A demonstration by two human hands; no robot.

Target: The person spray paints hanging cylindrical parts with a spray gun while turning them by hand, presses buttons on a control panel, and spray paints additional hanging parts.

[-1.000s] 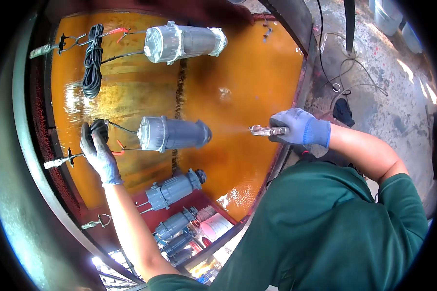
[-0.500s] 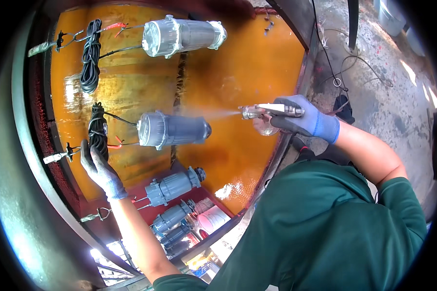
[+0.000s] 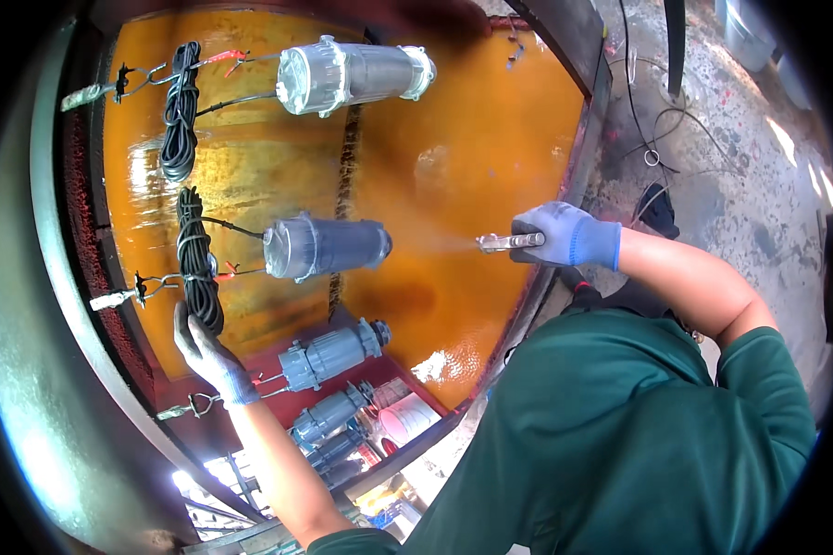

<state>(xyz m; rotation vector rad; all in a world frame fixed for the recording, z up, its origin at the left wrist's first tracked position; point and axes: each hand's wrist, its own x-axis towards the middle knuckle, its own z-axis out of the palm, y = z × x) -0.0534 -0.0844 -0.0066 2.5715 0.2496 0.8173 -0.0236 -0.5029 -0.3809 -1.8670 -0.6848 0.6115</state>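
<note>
My gloved right hand [image 3: 551, 236] is closed round a metal spray gun [image 3: 509, 241]. Its nozzle points left, and a faint mist spreads toward a grey, cylinder-shaped motor or pump [image 3: 329, 246] hung on its side. My left hand [image 3: 211, 351], also gloved, is at the lower end of a black cable coil [image 3: 196, 264], its fingers stretched out along it. That coil hangs beside a hook [image 3: 162, 280] and joins the middle unit by a cable. Above it hangs a similar shiny unit [image 3: 366, 74] with its own black cable coil [image 3: 180, 120].
Below the middle unit, several more grey-blue units [image 3: 333, 355] stand close to a pink-white bucket [image 3: 407, 419]. Yellow-brown sheeting [image 3: 453, 148] lines the booth behind. A curved metal rail [image 3: 65, 268] runs down the left. A hose [image 3: 634, 120] trails over the concrete floor [image 3: 740, 166].
My right hand has moved slightly right and down with the spray gun, and the spray looks fainter. My left hand has slid down to the coil's lower end, uncovering the coil.
</note>
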